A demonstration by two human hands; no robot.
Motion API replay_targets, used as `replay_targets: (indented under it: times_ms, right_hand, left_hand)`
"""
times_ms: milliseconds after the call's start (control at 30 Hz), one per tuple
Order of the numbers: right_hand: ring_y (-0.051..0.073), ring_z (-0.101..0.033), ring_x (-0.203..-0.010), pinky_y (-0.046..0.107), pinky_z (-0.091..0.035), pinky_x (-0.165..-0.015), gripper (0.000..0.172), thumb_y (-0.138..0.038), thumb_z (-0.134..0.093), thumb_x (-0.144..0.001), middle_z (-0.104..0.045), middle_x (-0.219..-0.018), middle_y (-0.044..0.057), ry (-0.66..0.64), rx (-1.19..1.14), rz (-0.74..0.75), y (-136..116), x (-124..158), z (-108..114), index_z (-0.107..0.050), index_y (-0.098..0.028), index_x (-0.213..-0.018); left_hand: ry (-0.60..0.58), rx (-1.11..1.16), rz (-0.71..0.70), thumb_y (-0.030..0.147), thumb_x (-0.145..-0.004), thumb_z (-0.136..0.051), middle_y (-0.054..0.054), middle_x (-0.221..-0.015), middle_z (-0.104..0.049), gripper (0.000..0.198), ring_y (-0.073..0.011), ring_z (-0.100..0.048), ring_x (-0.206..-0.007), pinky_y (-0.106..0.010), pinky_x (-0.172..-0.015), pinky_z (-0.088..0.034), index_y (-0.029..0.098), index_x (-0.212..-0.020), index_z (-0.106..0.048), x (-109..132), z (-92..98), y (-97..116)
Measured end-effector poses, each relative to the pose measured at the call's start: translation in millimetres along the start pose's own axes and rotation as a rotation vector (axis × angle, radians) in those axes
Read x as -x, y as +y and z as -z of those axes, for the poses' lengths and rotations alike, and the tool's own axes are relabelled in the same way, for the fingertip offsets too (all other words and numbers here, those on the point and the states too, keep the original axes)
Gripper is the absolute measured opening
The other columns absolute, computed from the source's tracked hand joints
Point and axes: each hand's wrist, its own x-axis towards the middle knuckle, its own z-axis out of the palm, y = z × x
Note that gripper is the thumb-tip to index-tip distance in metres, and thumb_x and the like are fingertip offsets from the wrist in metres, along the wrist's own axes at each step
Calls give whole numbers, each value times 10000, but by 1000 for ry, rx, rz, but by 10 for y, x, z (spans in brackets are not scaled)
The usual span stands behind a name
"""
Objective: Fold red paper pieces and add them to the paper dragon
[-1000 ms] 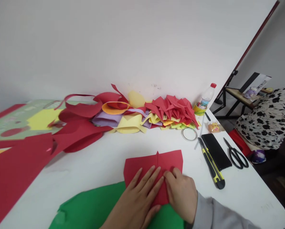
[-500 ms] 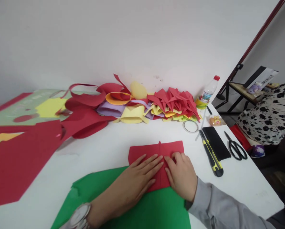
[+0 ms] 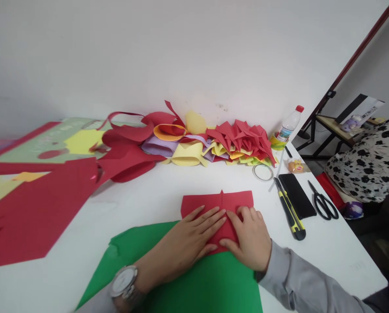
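A folded sheet of red paper [image 3: 235, 198] with an upright crease down its middle lies under both my hands. My left hand [image 3: 197, 232] is open, its fingers stretched flat over the paper's left half, tips near the crease. On the right half, my right hand [image 3: 251, 234] is partly closed on the paper; its index fingertip is at the crease, its thumb lower down, and the other fingers are curled. Beneath the red paper is a large green sheet [image 3: 201, 287] with a torn-looking left corner. A watch [image 3: 125, 278] is on my left wrist.
Cut and curled paper pieces [image 3: 189, 154] and pointed red folded shapes [image 3: 243, 137] line the wall. To the right are a bottle [image 3: 287, 128], a tape ring [image 3: 262, 172], a utility knife [image 3: 290, 211], a black flat object [image 3: 297, 195] and scissors [image 3: 323, 202]. Red sheets [image 3: 51, 204] lie left.
My right thumb has moved down and left, away from the index finger, toward the paper's lower edge. My left hand stays flat on the paper. The view has shifted slightly.
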Motion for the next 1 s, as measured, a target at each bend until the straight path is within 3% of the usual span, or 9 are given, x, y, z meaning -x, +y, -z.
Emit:
replay_targets:
  times_ms: [333, 533, 667, 833, 1000]
  right_hand:
    - [292, -479, -966, 430, -390, -833, 736, -677, -645, -721, -525, -1083, 112, 11, -78, -30, 1, -6, 7, -526, -207, -1274]
    - [290, -495, -955, 436, -394, -825, 762, -678, -679, -685, -534, -1067, 101, -2, -72, -42, 7, -26, 23, -530, -219, -1275]
    - [289, -504, -956, 437, -398, -817, 748, -705, -634, -708, -541, -1075, 109, -2, -95, -25, 30, -42, 26, -541, -217, -1267]
    - [290, -509, -952, 429, -407, -803, 787, -710, -664, -672, -548, -1080, 115, 2, -95, -23, 44, -57, 8, -544, -210, -1268]
    - [297, -510, -955, 434, -413, -804, 788, -699, -677, -668, -547, -1067, 117, 3, -85, -27, 36, -53, -14, -545, -206, -1269]
  left_hand:
    - [-29, -66, -11, 533, -951, -341, -91, -1483, -425, 595, -221, -393, -1366, -417, -1128, -267, 201, -1444, -349, 1, -33, -32]
    - [50, -173, 36, 547, -940, -356, -112, -1466, -454, 596, -252, -431, -1342, -451, -1109, -284, 198, -1421, -401, 59, -84, -33]
    - [111, -274, 66, 553, -939, -346, -145, -1455, -464, 606, -287, -460, -1318, -508, -1094, -285, 181, -1411, -423, 212, -143, -21]
    - [87, -336, 122, 512, -959, -326, -132, -1459, -464, 573, -290, -460, -1317, -534, -1099, -262, 210, -1443, -367, 533, -230, -92]
    - [115, -333, 137, 426, -949, -415, -108, -1499, -414, 618, -276, -446, -1329, -492, -1076, -342, 224, -1495, -207, 737, -61, -156]
